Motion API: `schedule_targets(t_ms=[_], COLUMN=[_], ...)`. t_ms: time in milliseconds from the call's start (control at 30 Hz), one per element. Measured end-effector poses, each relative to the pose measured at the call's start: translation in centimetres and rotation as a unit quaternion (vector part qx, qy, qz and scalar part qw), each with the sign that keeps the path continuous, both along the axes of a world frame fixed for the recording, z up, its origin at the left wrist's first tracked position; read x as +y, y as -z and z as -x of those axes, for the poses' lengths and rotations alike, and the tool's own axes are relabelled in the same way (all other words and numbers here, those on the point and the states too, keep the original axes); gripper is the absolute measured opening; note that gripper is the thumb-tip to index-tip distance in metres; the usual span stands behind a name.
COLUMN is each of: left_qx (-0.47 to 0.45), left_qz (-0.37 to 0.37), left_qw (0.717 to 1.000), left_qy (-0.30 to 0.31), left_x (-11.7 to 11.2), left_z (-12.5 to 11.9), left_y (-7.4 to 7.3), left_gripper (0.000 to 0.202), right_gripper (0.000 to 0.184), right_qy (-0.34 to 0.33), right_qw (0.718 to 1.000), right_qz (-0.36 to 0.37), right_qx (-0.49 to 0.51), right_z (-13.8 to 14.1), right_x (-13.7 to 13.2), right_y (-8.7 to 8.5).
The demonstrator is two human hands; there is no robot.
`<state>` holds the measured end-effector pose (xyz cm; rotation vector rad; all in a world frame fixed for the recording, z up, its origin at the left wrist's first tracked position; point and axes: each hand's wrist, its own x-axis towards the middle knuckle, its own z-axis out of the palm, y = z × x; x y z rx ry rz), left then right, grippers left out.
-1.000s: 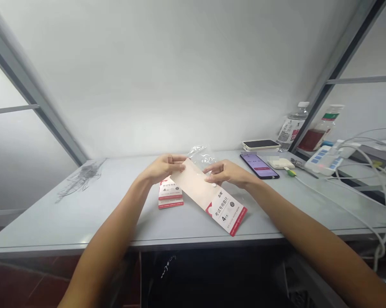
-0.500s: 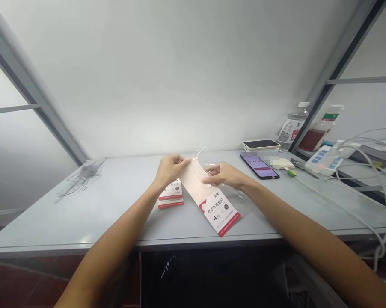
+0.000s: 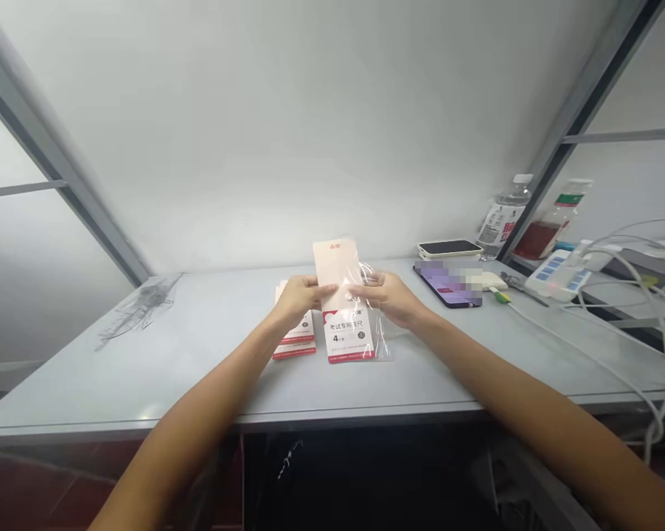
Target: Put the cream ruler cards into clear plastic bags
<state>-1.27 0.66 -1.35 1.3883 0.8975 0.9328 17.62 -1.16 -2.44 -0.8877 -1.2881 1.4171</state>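
Between my hands stands a cardboard packet [image 3: 350, 338], pale pink above and white with a red lower edge, printed with characters and a "4". Clear plastic film [image 3: 384, 343] shows along its right side; whether the packet lies fully inside it I cannot tell. My left hand [image 3: 299, 301] pinches the packet's left edge, thumb in front. My right hand [image 3: 392, 296] grips the right side with the film, its thumb near a small white round button on the front. Beneath and behind my left hand, a stack of similar packets [image 3: 295, 348] rests on the table, partly hidden.
On the grey table [image 3: 211, 354], a phone with a purple screen [image 3: 443, 286] and another phone [image 3: 450, 249] lie right. Farther right are bottles [image 3: 503, 217], a power strip [image 3: 559, 274] and white cables [image 3: 592, 361]. Crumpled clear plastic [image 3: 141, 306] lies left.
The packet has turned from a slant to nearly upright and moved up and left, its pink top now showing printing. Both hands have shifted slightly, still gripping it.
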Motion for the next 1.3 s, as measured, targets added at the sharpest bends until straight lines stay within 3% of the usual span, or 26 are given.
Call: schedule_targets(t_ms=[100,233,300,467,700,900,1000,1167,1300], left_qx=[0.000,0.010,0.006,0.009,0.072,0.044,0.003,0.009,0.011], left_qz=[-0.029,-0.051,-0.044,0.002,-0.024,-0.081,-0.103,-0.114,-0.110], left_qw=[0.998,0.996,0.998,0.997,0.996,0.991,0.990,0.993,0.993], left_qy=[-0.060,-0.072,-0.051,0.074,-0.042,-0.099,-0.097,-0.022,-0.041], left_x=[0.1,0.0,-0.1,-0.2,-0.6,-1.1,-1.3,-1.5,-1.4], left_z=[-0.1,-0.4,-0.5,-0.2,-0.4,-0.9,-1.0,-1.1,-1.1], left_y=[0.2,0.5,0.4,-0.3,-0.3,-0.2,-0.4,-0.6,-0.3], left_gripper=[0.031,0.034,0.033,0.028,0.036,0.037,0.040,0.044,0.035], right_gripper=[0.039,0.031,0.031,0.031,0.037,0.035,0.037,0.036,0.038], right_qy=[-0.013,-0.024,-0.007,0.048,-0.005,0.023,0.035,0.018,-0.023], right_qw=[1.000,0.999,1.000,0.999,0.999,0.999,0.998,0.997,0.996], right_qz=[0.007,0.000,-0.008,-0.010,-0.037,-0.028,-0.037,-0.058,-0.076], right_qx=[-0.019,-0.037,-0.024,0.002,-0.022,-0.026,-0.029,-0.043,-0.049], right_z=[0.3,0.6,0.6,0.1,0.3,0.5,0.3,0.0,0.2], right_x=[-0.1,-0.2,-0.2,-0.2,-0.1,-0.2,-0.1,-0.2,-0.7], right_y=[0.2,0.3,0.3,-0.1,0.2,0.1,0.0,-0.4,-0.6])
